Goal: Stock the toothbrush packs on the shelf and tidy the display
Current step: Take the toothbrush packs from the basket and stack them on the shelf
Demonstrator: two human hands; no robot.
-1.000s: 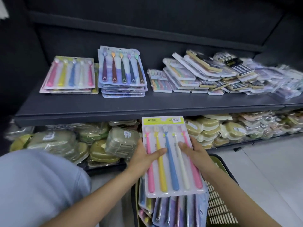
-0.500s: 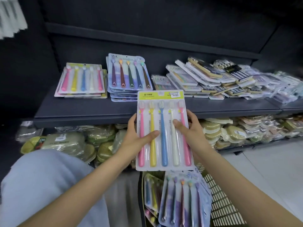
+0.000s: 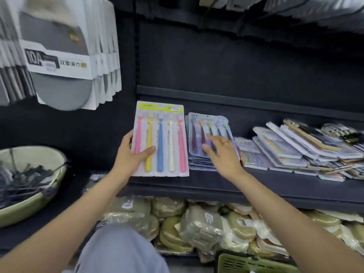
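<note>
Pack: the yellow-topped toothbrush pack is pinched by the left hand, thumb on front.
Right hand: fingers spread, laid on the purple stack.
Advice: the pack should be laid flat, square, just left of that stack.

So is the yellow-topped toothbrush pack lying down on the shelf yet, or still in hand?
In hand: the left hand grips the yellow-topped pack by its left edge, thumb across the front.

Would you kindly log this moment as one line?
left hand: grips toothbrush pack over shelf | right hand: open, on purple pack stack
</note>
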